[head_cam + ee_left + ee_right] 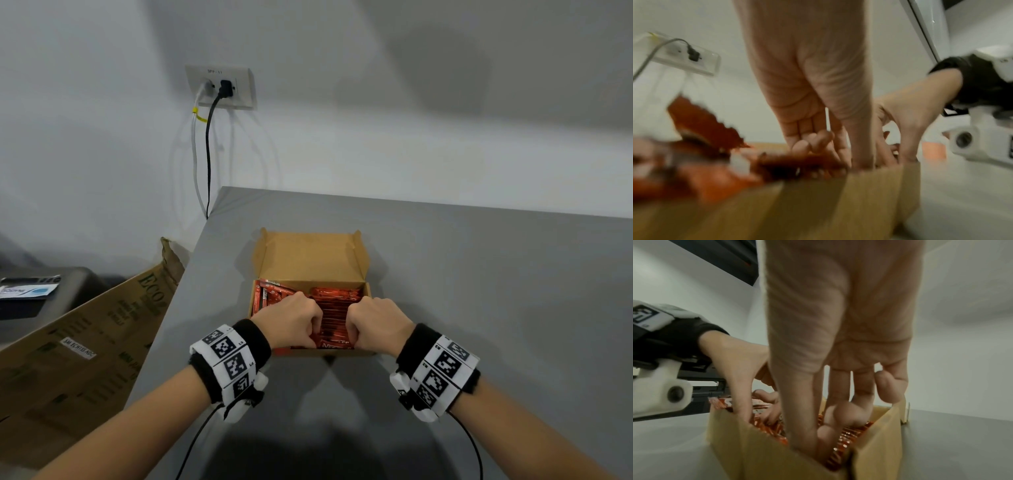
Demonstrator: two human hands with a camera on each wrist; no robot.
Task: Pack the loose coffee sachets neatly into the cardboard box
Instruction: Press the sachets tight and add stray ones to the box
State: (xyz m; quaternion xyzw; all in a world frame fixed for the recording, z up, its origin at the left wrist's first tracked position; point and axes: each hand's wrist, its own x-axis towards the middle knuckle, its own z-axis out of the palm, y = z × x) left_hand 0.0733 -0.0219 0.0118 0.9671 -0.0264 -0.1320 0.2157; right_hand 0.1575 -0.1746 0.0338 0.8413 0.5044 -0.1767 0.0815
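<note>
An open cardboard box (310, 260) sits on the grey table, its lid flap standing up at the back. Red coffee sachets (337, 298) fill it in rows; a few at the left (270, 294) lie askew. Both hands are inside the box near its front wall. My left hand (291, 320) curls its fingers into the sachets (711, 129) left of centre. My right hand (375, 322) does the same on the right, thumb down along the front wall (766, 456) and fingers (838, 417) curled onto the sachets (849, 436). The sachets under the hands are hidden.
The grey table (479, 291) ends at a left edge close to the box. Beside that edge leans a large printed carton (85, 342), with a dark device (44, 294) behind it. A wall socket (221, 87) with two cables hangs above the table's far left corner.
</note>
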